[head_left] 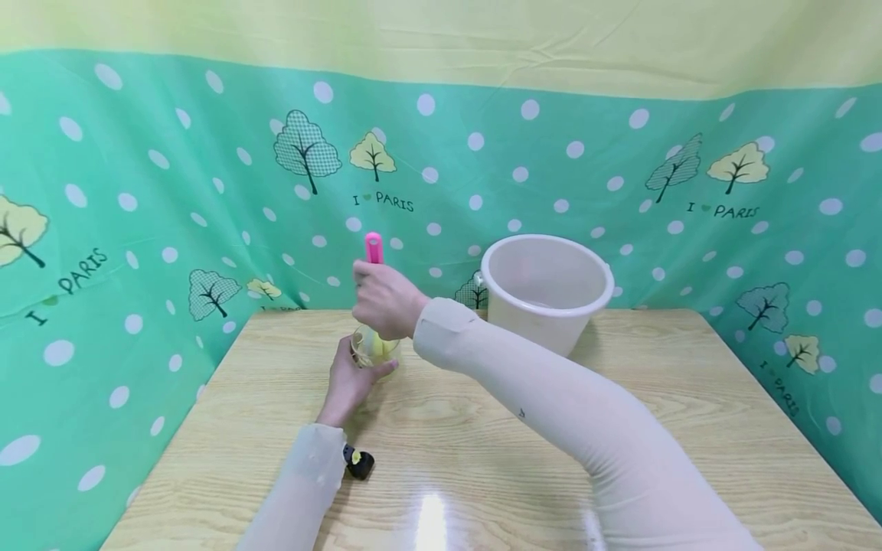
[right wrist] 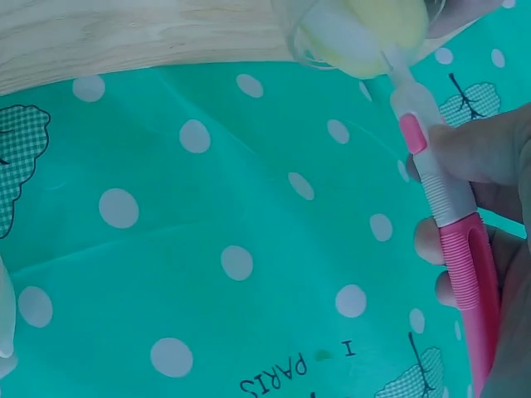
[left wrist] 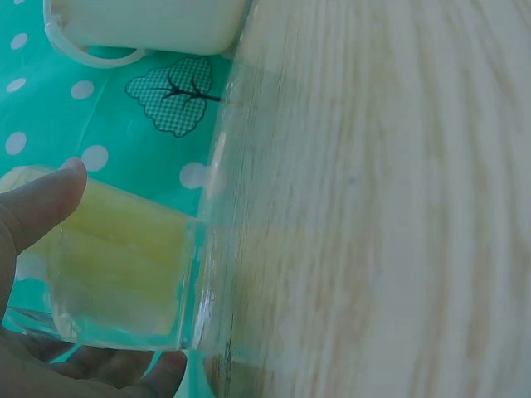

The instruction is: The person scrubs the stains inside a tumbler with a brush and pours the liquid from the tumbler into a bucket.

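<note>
A clear glass [left wrist: 187,274] holding something pale yellow [left wrist: 116,257] stands toward the table's far left. My left hand [head_left: 350,383] grips its side, the thumb and fingers on opposite sides. Above the glass my right hand [head_left: 389,302] holds a utensil [right wrist: 460,240] with a pink and white handle and a pink button. Its pink end [head_left: 374,249] sticks up above the fist. The handle's narrow neck reaches down to the glass mouth, where a white rounded shape lies against the yellow contents [right wrist: 398,29]. Whether that shape is the utensil's head I cannot tell.
A white bucket [head_left: 527,329] stands at the back of the wooden table [head_left: 468,459], right of the glass. Behind and beside the table hangs a green dotted cloth [head_left: 427,153]. A small black object with a yellow flower [head_left: 358,461] is beside the left sleeve.
</note>
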`<state>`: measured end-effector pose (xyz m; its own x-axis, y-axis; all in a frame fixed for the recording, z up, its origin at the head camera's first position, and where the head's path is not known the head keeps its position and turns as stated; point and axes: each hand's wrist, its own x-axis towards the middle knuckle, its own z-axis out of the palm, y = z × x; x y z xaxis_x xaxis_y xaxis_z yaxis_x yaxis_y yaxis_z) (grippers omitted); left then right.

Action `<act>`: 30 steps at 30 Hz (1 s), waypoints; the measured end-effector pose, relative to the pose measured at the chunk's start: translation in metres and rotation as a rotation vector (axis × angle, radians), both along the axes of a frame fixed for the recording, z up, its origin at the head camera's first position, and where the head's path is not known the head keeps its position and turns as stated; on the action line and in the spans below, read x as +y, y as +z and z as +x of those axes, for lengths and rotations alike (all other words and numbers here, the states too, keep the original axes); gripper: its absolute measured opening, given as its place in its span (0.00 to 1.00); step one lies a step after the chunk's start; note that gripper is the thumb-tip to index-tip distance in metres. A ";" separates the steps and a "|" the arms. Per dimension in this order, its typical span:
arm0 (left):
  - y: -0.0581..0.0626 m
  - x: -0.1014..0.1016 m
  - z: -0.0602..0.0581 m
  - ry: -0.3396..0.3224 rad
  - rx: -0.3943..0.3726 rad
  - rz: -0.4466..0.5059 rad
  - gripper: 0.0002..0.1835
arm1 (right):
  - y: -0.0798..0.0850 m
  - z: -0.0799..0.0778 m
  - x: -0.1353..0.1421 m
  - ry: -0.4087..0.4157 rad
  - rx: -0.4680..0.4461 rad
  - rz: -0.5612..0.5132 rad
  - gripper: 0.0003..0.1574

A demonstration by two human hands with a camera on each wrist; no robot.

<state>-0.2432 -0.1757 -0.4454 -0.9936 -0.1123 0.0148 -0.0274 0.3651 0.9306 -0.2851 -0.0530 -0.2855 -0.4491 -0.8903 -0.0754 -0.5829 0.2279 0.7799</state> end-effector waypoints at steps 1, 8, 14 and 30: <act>0.000 0.000 0.000 -0.002 0.002 0.000 0.49 | 0.000 0.001 0.000 -0.001 -0.002 0.001 0.10; 0.000 -0.001 0.000 -0.004 0.017 -0.010 0.50 | 0.002 0.004 -0.003 0.016 0.011 0.019 0.12; -0.002 -0.001 0.000 -0.007 0.020 -0.023 0.49 | 0.002 0.006 -0.005 0.033 0.015 0.026 0.13; 0.000 -0.001 0.001 -0.021 0.027 -0.035 0.48 | 0.001 0.007 -0.011 0.032 0.068 0.024 0.14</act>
